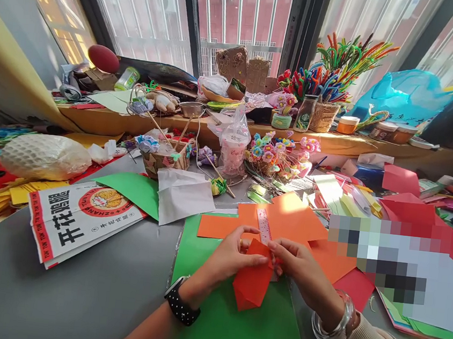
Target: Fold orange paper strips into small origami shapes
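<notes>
A folded piece of red-orange paper is held up between my two hands, its lower end creased to a blunt point. My left hand pinches its upper left side, thumb laid across the front. At the paper's upper right edge are the closed fingertips of my right hand; the exact grip there is partly hidden. Just behind my fingers lies a narrow patterned pink strip, perhaps a ruler. Orange paper sheets spread out beyond my hands. Below everything is a green sheet on the grey table.
A printed paper bag lies left, beside a white paper sheet. Farther back stand a pink cup in a plastic bag and a basket of craft flowers. Paper stacks lie right. Pipe cleaners stand on the crowded sill.
</notes>
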`<state>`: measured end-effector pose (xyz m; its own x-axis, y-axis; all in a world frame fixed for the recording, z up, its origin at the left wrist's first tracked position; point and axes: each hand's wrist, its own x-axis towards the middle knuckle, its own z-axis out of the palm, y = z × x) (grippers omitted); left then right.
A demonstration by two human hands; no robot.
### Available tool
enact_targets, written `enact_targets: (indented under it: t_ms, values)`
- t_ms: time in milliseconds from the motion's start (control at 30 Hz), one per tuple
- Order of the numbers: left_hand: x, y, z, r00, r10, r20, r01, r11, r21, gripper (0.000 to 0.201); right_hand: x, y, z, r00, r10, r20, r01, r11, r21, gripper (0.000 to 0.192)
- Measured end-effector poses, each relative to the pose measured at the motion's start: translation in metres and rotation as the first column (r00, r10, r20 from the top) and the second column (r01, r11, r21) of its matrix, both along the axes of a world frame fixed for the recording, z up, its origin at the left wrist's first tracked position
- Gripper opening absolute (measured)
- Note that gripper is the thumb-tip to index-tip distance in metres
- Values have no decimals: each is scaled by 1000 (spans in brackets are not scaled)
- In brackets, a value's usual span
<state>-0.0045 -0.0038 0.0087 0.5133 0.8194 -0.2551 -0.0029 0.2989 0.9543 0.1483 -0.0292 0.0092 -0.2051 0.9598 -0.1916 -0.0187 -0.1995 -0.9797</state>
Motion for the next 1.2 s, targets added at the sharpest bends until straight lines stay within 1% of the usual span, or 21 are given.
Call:
enact_targets:
  t_ms: [100, 167, 233, 300, 433, 600, 700, 867, 933, 1000, 1100, 1200]
  values:
    - [0, 0, -1, 1000, -8, -26, 8, 1000, 14, 52, 0, 1, -2, 994, 8, 111, -15, 998, 64, 33]
    - [0, 1, -2, 997, 0, -71, 2, 999, 38, 52, 0, 1, -4, 981, -23, 190, -1, 992, 123, 34]
    - [0, 1, -1, 996, -1, -89, 5, 999, 47, 52, -1, 1, -5, 973, -64, 221, 28, 986, 163, 35]
    - [0, 1, -1, 997, 1, -80, 2, 999, 38, 51, -1, 2, -5, 981, -66, 182, 40, 989, 141, 35]
    - [0, 1, 0, 998, 43, -49, -43, 999, -4, 52, 2, 2, -1, 1000, 5, 23, -5, 1000, 11, 35]
    - [0, 2, 0, 997, 67, -35, -68, 997, -34, 56, 6, 2, 6, 998, 55, 21, -55, 998, -11, 31]
    - [-1, 2, 0, 997, 64, -32, -65, 997, -42, 56, 8, 2, 6, 998, 62, 11, -62, 998, -29, 27]
    - [-1, 2, 0, 999, 48, 1, -48, 997, -59, 56, 10, 1, 2, 991, 93, -96, -101, 991, -83, 25]
    - [0, 2, -1, 999, 45, 1, -45, 998, -50, 56, 10, 1, 1, 988, 90, -123, -100, 992, -81, 24]
    - [1, 1, -1, 999, 46, -13, -46, 999, -23, 55, 9, 1, 1, 992, 61, -113, -68, 996, -56, 23]
    - [2, 1, -1, 998, 47, -37, -46, 999, 16, 52, 8, 0, 1, 998, 11, -57, -12, 1000, -9, 21]
    - [3, 1, -1, 997, 45, -57, -43, 999, 28, 53, 6, 0, 2, 1000, -11, 11, 11, 1000, 21, 20]
